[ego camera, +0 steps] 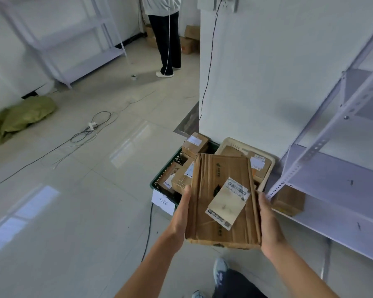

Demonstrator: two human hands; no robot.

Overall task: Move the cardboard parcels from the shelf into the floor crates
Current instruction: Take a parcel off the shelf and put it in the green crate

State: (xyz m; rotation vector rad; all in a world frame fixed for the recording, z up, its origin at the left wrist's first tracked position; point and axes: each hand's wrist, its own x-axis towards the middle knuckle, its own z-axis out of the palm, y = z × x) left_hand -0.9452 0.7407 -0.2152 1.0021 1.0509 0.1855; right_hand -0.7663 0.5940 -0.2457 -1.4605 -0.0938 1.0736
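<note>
Both hands carry one parcel between them. The left hand lies with straight fingers pressed flat along the left edge. The right hand clasps the right edge, thumb on top; its fingers are hidden underneath, so I cannot tell how far they wrap. The flat parcel is wide, creased cardboard with a white shipping label skewed across its top. It is held roughly level in the air, its far edge over the near rims of the two crates.

Below it on the floor, the green crate is on the left, with a handwritten paper tag on its near corner. It is already heaped with small boxes rising above its far rim. The beige crate touches its right side and sits against the wall, with a few parcels in it and seemingly more room. On the shelf to the right, one brown parcel remains at the left end of the lower board.

This looks like the carry-and-place step, with the parcel off the shelf and not yet set down. The next move calls for choosing a crate, likely the beige one. The wide parcel would then need lowering flat or tilted so it clears the rim and rests on the boxes without sliding off.
</note>
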